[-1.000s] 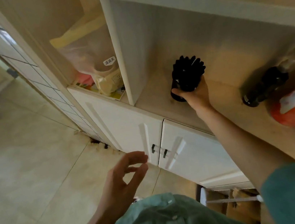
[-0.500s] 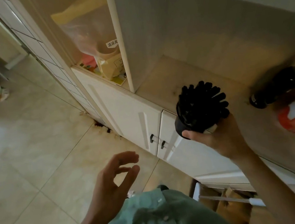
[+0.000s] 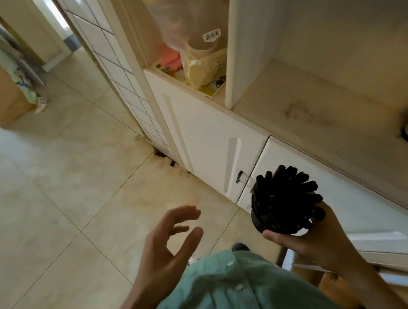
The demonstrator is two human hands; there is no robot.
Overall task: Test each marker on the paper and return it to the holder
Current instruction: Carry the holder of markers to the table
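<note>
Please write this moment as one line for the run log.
stage: holder fetched, no marker tested | right hand: grips holder full of black markers, in air before cabinet | left hand: open, holds nothing | paper: not in view

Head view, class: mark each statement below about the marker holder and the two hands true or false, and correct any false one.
1. The right hand grips the black marker holder. True.
2. The holder stands on the shelf. False: it is held in the air, in front of the white cabinet doors.
3. The left hand holds a marker. False: it is open and holds nothing.
4. The holder is packed with black markers. True.
</note>
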